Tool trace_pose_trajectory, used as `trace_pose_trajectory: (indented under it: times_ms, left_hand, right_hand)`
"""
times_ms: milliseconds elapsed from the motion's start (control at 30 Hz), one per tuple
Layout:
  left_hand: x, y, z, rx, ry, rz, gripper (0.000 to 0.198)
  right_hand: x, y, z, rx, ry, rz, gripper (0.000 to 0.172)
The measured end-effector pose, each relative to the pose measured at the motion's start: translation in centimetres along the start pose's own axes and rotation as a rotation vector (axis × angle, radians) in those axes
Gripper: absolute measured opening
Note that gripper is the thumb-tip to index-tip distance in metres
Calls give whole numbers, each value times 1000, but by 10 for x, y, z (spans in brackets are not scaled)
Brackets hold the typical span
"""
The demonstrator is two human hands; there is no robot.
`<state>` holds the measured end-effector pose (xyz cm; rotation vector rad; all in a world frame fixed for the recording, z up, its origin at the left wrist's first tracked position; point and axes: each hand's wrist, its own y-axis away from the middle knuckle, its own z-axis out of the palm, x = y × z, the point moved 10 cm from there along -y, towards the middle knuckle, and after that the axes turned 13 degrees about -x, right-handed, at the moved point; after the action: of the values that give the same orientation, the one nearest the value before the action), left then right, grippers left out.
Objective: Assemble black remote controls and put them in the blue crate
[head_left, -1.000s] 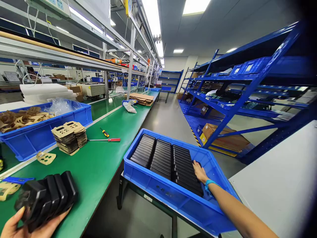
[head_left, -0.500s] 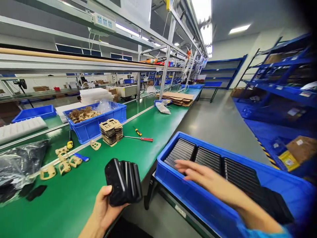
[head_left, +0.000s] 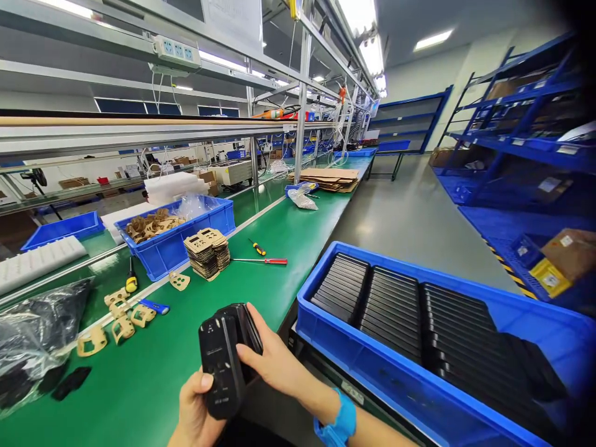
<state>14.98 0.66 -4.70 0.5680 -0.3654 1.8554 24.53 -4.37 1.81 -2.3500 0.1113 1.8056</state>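
Observation:
My left hand (head_left: 195, 410) grips a small stack of black plastic housings (head_left: 228, 354) from below, thumb on the front one. My right hand (head_left: 272, 360), with a blue wristband, closes on the right side of the same stack. The stack is held over the front edge of the green workbench (head_left: 153, 366). To the right stands a blue bin (head_left: 372, 372) filled with rows of the same black housings (head_left: 400, 304).
On the bench lie a stack of cardboard cut-outs (head_left: 208, 253), loose cut-outs (head_left: 118, 310), two screwdrivers (head_left: 263, 261), a blue bin of cardboard pieces (head_left: 179, 239), a black plastic bag (head_left: 37, 323) and flat cartons (head_left: 333, 179). Blue shelving (head_left: 521, 155) lines the aisle at right.
My right hand left the blue bin and came across to the stack in my left hand. The view swung left towards the bench.

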Motion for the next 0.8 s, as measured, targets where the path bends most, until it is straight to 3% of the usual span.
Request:
trace_pose_trajectory:
  times_ms: [133, 367, 467, 567, 667, 733, 800]
  left_hand:
    - [13, -9, -4, 63, 82, 62, 11]
    - [37, -8, -17, 288, 115, 165, 43]
    - [42, -10, -20, 276, 81, 224, 43]
    - [51, -16, -9, 182, 59, 279, 40]
    - [68, -13, -2, 169, 57, 322, 35]
    - [79, -5, -15, 312, -8, 304, 36]
    - [85, 1, -34, 441, -131, 225, 31]
  right_hand:
    - [-12, -4, -5, 58, 31, -42, 90]
    - [-16, -23, 7, 9, 169, 93, 109]
    - [-4, -37, 20, -34, 155, 147, 123]
    - [5, -43, 17, -1, 5, 109, 113]
    - [2, -24, -23, 74, -79, 61, 105]
    - [-10, 13, -75, 196, 30, 76, 105]
    - [-32, 71, -141, 426, 358, 145, 109]
